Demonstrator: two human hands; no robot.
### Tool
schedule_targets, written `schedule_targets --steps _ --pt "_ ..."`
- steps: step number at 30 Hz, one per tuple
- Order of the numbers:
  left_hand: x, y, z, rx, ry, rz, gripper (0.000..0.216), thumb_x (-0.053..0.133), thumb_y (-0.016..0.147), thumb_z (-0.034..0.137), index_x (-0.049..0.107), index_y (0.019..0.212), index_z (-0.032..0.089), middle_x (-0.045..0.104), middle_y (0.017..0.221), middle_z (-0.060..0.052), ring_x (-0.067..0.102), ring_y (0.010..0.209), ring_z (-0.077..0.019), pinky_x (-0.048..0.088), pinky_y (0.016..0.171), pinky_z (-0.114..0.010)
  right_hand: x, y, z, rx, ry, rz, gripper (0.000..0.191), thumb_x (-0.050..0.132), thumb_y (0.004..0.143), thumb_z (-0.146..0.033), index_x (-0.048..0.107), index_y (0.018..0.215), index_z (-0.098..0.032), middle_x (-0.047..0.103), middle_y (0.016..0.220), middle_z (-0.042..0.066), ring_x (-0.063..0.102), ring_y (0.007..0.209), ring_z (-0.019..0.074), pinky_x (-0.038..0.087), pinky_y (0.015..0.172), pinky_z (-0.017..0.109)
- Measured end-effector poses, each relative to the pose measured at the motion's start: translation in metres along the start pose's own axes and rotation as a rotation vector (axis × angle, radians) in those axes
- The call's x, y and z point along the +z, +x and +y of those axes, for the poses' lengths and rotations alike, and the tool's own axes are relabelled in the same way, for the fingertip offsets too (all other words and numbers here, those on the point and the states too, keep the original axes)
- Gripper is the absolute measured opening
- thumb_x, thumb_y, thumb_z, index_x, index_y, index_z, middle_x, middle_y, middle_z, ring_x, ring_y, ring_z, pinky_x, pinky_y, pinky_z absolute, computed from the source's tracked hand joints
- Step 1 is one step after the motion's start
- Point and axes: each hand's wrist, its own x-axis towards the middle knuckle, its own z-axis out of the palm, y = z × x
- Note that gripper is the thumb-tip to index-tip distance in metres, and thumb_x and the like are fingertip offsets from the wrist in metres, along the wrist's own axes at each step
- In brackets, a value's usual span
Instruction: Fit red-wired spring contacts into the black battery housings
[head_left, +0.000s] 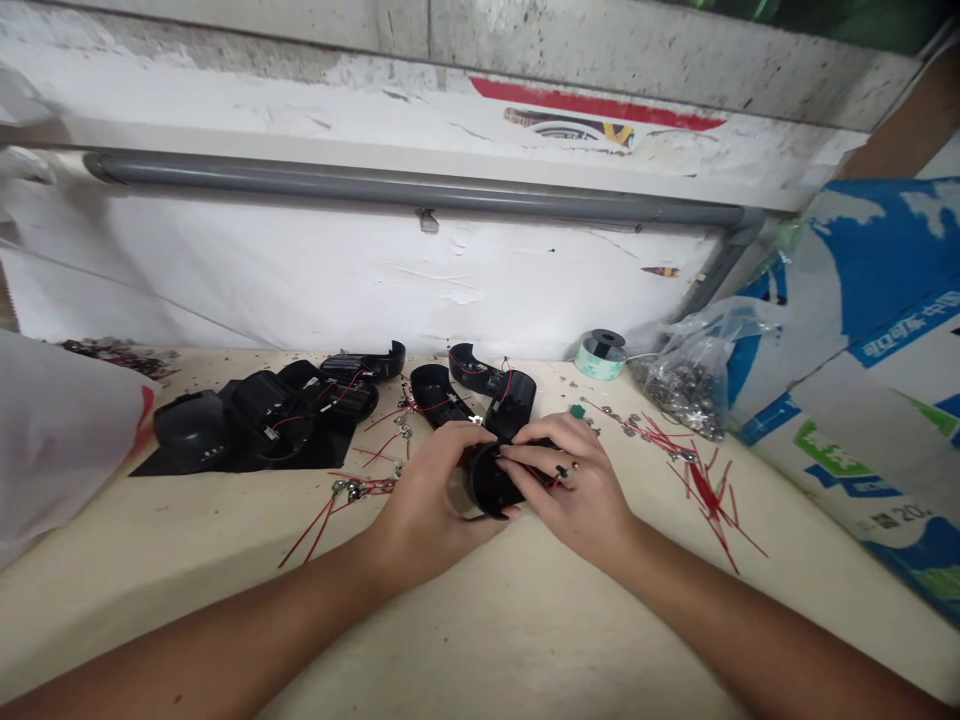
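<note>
A black curved plastic housing (487, 485) is held a little above the front-middle of the table. My left hand (431, 495) is wrapped around its left side, thumb at the upper rim and fingers under the lower edge. My right hand (574, 485) reaches over from the right, its thumb and fingertips pinched together inside the hollow. What they pinch is too small and covered to make out. A bit of red wire shows beside the right fingers. Just behind the hands, two similar black housings (512, 400) with red wires lie on the table.
More black housings (274, 410) rest on a black sheet at left. Red wires (709, 490) and small metal parts (352, 490) lie on both sides. A tape roll (600, 355), a bag of metal parts (682, 390) and a blue-white package (862, 400) stand at right.
</note>
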Motion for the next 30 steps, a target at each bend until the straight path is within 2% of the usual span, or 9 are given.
schedule_targets --steps 5,14,17,22,30 --pt "-0.0004 0.0004 0.0001 -0.041 0.012 0.008 0.051 0.082 0.075 0.031 0.053 0.115 0.022 0.065 0.111 -0.006 0.063 0.102 -0.0218 0.053 0.084 -0.034 0.0021 -0.0004 -0.0015 0.006 0.055 0.002 0.016 0.062 0.090 -0.009 0.072 0.091 -0.022 0.070 0.091 0.003 0.061 0.087 0.0207 0.045 0.077 0.038" --pt "-0.0004 0.0016 -0.0004 -0.005 0.025 -0.014 0.052 0.083 0.072 0.025 0.053 0.113 0.022 0.066 0.108 -0.004 0.063 0.096 -0.0196 0.052 0.081 -0.032 -0.0018 0.0002 -0.0032 0.030 0.083 -0.056 0.017 0.058 0.092 -0.009 0.070 0.092 -0.022 0.071 0.090 0.003 0.061 0.086 0.0206 0.047 0.079 0.038" --pt "0.0007 0.0023 -0.0011 -0.003 0.027 -0.007 0.054 0.084 0.070 0.023 0.053 0.114 0.021 0.066 0.108 -0.004 0.063 0.097 -0.0200 0.052 0.082 -0.032 -0.0022 -0.0010 -0.0037 -0.006 0.021 -0.057 0.016 0.058 0.092 -0.009 0.070 0.090 -0.020 0.071 0.088 0.003 0.061 0.085 0.0209 0.047 0.078 0.038" --pt "0.0027 0.0027 -0.0036 -0.004 0.020 0.023 0.053 0.084 0.068 0.022 0.055 0.113 0.020 0.067 0.105 -0.004 0.064 0.096 -0.0211 0.052 0.081 -0.033 -0.0016 -0.0026 -0.0064 -0.093 -0.085 -0.086 0.020 0.059 0.088 -0.005 0.069 0.098 -0.019 0.071 0.093 0.004 0.061 0.087 0.0213 0.044 0.085 0.042" --pt "0.0018 0.0018 -0.0069 -0.032 -0.010 0.012 0.051 0.083 0.070 0.022 0.055 0.112 0.021 0.067 0.107 -0.004 0.064 0.098 -0.0204 0.053 0.083 -0.033 0.0018 -0.0030 -0.0025 0.016 -0.048 0.010 0.011 0.062 0.091 -0.011 0.069 0.093 -0.020 0.070 0.087 0.002 0.064 0.082 0.0182 0.046 0.079 0.038"
